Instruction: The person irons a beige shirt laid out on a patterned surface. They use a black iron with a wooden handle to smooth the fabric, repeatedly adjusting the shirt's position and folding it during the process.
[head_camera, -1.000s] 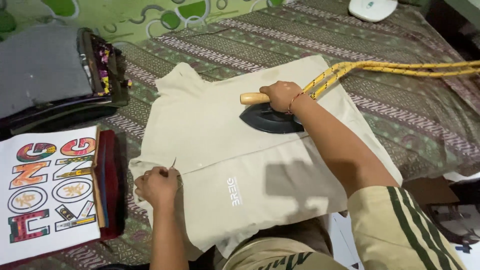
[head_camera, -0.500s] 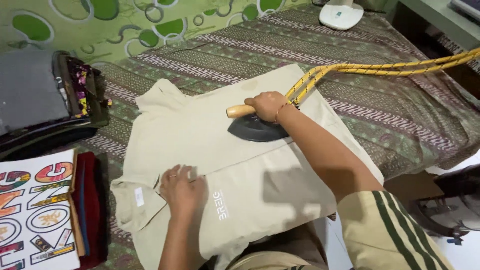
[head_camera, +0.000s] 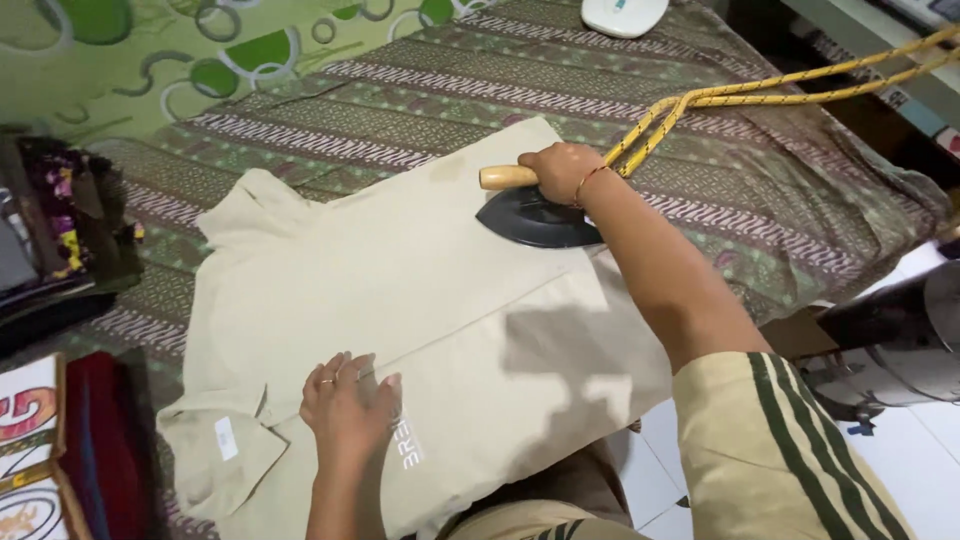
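Right hand (head_camera: 560, 172), fingers wrapped tight around the wooden handle of a dark iron (head_camera: 537, 218), which sits on the upper right of a cream shirt (head_camera: 400, 290). Left hand (head_camera: 347, 405) lies flat on the shirt's lower part (fingers slightly spread). Shirt rests on a patterned cloth (head_camera: 760, 190).

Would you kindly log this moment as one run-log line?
right hand: gripping iron on beige shirt | left hand: flat on shirt | yellow cord: trailing right

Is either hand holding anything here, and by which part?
The right hand grips the black iron by its wooden handle. The left hand holds nothing; it lies flat on the cream shirt.
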